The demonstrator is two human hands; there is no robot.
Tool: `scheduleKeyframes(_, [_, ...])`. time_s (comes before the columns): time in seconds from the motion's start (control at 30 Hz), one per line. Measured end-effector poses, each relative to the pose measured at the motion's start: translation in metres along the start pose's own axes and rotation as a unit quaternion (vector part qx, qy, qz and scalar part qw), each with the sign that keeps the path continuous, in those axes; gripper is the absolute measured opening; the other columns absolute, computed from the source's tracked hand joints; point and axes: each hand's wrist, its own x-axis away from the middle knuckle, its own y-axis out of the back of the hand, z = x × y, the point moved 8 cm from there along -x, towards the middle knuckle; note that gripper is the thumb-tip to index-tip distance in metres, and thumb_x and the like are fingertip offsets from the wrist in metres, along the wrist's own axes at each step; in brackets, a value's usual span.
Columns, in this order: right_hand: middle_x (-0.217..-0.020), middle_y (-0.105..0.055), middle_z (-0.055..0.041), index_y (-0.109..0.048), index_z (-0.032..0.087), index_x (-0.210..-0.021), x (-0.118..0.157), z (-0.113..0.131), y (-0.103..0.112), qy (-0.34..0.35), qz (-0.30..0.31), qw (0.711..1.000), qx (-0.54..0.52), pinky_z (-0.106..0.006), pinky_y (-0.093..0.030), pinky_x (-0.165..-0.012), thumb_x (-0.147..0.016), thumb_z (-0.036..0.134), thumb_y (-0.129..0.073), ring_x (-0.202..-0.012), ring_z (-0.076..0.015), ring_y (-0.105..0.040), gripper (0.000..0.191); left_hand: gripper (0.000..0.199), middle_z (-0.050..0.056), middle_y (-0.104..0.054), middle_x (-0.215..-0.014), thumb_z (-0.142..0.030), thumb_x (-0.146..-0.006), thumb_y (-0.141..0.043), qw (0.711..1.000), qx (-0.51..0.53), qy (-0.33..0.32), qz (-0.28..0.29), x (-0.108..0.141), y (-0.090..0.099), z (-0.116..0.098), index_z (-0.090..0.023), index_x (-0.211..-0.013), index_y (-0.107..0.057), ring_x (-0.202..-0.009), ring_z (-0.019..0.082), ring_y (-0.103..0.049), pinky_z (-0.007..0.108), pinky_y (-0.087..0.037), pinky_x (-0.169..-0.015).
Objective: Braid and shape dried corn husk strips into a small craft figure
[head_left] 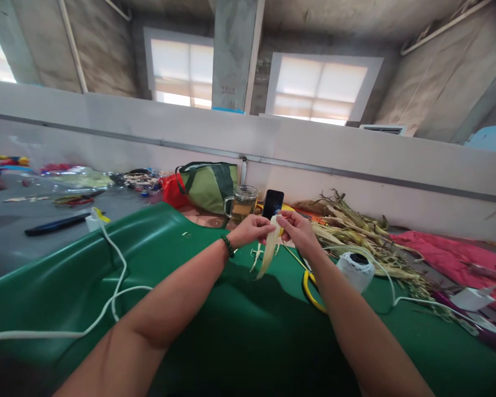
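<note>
A pale strip of corn husk hangs down over the green mat, its upper end between my two hands. My left hand, with a dark green bead bracelet at the wrist, pinches the husk from the left. From the right, my right hand closes thumb and fingers on the top of the same strip. Thin pale scraps lie on the mat just behind it. Beneath my right forearm, partly hidden, is a yellow-handled tool. A white spool of thread stands right of that forearm.
Behind my hands are a phone, a lidded glass mug and a green bag. A heap of dried husks lies right, near pink cloth. White cables cross the green mat. A black object lies left.
</note>
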Motion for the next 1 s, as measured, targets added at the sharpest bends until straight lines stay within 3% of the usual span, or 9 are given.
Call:
scheduleKeyframes(0.07, [-0.055,-0.059,0.005,-0.063,0.015,-0.088,0.001,-0.003,-0.008,-0.017,0.061,0.997,0.031,-0.02,-0.036,-0.039,-0.058,0.049,-0.074,-0.039,-0.0065,-0.045,0.046,0.041,-0.003,-0.053,-0.05,-0.051,-0.066,-0.07,0.998,0.032,0.001,-0.051,-0.001,0.011,0.0,-0.012,-0.064,-0.054,-0.044,0.007,-0.05,0.019,-0.038,-0.046])
scheduleKeyframes(0.17, [-0.053,-0.058,0.0041,-0.064,0.015,-0.07,0.007,-0.005,-0.022,-0.019,0.165,0.983,0.076,-0.019,-0.033,-0.04,-0.061,0.043,-0.073,-0.04,-0.0054,-0.043,0.031,0.039,-0.004,-0.055,-0.053,-0.045,-0.061,-0.075,0.992,0.081,-0.007,-0.099,0.001,0.023,-0.004,-0.013,-0.066,-0.053,-0.044,0.005,-0.048,0.018,-0.036,-0.046])
scheduleKeyframes(0.33, [-0.049,-0.052,0.006,-0.06,0.016,-0.061,0.013,-0.003,-0.029,-0.006,0.216,0.972,0.088,-0.019,-0.033,-0.043,-0.061,0.038,-0.071,-0.042,-0.0062,-0.043,0.025,0.036,-0.006,-0.053,-0.055,-0.039,-0.056,-0.078,0.974,0.141,-0.042,-0.172,0.004,0.039,-0.011,-0.013,-0.065,-0.053,-0.048,0.003,-0.045,0.016,-0.035,-0.049])
scheduleKeyframes(0.5, [-0.05,-0.052,0.0058,-0.057,0.017,-0.058,0.011,-0.005,-0.027,-0.014,0.207,0.974,0.094,-0.021,-0.041,-0.05,-0.067,0.04,-0.063,-0.047,-0.0082,-0.048,0.025,0.034,-0.005,-0.053,-0.056,-0.035,-0.055,-0.077,0.963,0.153,-0.05,-0.218,0.004,0.05,-0.008,-0.013,-0.07,-0.056,-0.049,0.004,-0.043,0.017,-0.033,-0.049])
scheduleKeyframes(0.63, [-0.051,-0.054,0.0059,-0.055,0.018,-0.063,0.01,-0.008,-0.027,-0.023,0.197,0.976,0.09,-0.021,-0.042,-0.048,-0.071,0.04,-0.059,-0.046,-0.0088,-0.05,0.024,0.036,-0.004,-0.057,-0.061,-0.033,-0.053,-0.077,0.966,0.169,-0.035,-0.195,0.003,0.048,-0.009,-0.013,-0.076,-0.06,-0.05,0.004,-0.045,0.017,-0.035,-0.05])
scheduleKeyframes(0.77, [-0.057,-0.06,0.0039,-0.055,0.019,-0.077,0.009,-0.007,-0.034,0.005,0.176,0.981,0.085,-0.023,-0.044,-0.048,-0.067,0.045,-0.066,-0.05,-0.012,-0.055,0.03,0.035,-0.003,-0.058,-0.06,-0.034,-0.053,-0.076,0.977,0.117,-0.051,-0.17,0.004,0.038,-0.017,-0.012,-0.076,-0.062,-0.053,0.006,-0.048,0.018,-0.037,-0.052])
scheduleKeyframes(0.9, [-0.051,-0.049,0.0046,-0.051,0.018,-0.059,0.006,0.002,-0.029,0.089,0.086,0.981,0.147,-0.021,-0.034,-0.045,-0.069,0.054,-0.062,-0.048,-0.0091,-0.043,0.039,0.033,-0.004,-0.053,-0.054,-0.039,-0.057,-0.074,0.989,0.068,-0.049,-0.124,0.003,0.022,-0.017,-0.012,-0.069,-0.059,-0.049,0.006,-0.045,0.019,-0.036,-0.049])
scheduleKeyframes(1.0, [-0.046,-0.038,0.0051,-0.044,0.019,-0.05,0.003,-0.001,-0.027,0.087,0.088,0.979,0.161,-0.021,-0.026,-0.042,-0.073,0.061,-0.053,-0.044,-0.0076,-0.034,0.049,0.033,-0.004,-0.05,-0.052,-0.04,-0.061,-0.071,0.989,0.036,-0.048,-0.134,0.004,0.023,-0.016,-0.013,-0.059,-0.052,-0.048,0.006,-0.043,0.019,-0.035,-0.048])
